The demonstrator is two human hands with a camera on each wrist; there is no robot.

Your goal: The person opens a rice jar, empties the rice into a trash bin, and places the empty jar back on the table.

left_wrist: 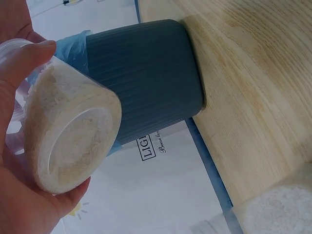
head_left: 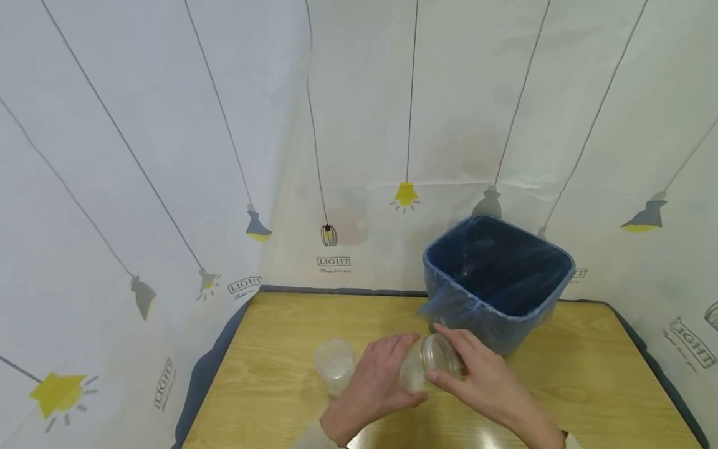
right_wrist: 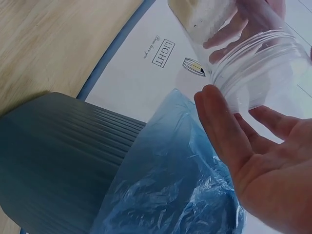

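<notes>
My left hand (head_left: 370, 380) grips a clear plastic jar (left_wrist: 73, 126) round its body, tilted on its side. Pale, rice-like grains lie inside, seen through its base in the left wrist view. At the jar's other end, my right hand (head_left: 477, 377) holds the clear lid (right_wrist: 273, 80) between thumb and fingers. Ridged rings show round that end; whether the lid is loose, I cannot tell. Left of the hands a second clear jar (head_left: 335, 362) stands on the table, with whitish grains inside in the left wrist view.
Just beyond my right hand stands a dark blue-grey ribbed bin (left_wrist: 141, 78), lined with a blue plastic bag (head_left: 449, 293) folded over its rim. The wooden table (head_left: 280, 330) meets a white, lamp-printed sheet (head_left: 359, 125) at the back and sides.
</notes>
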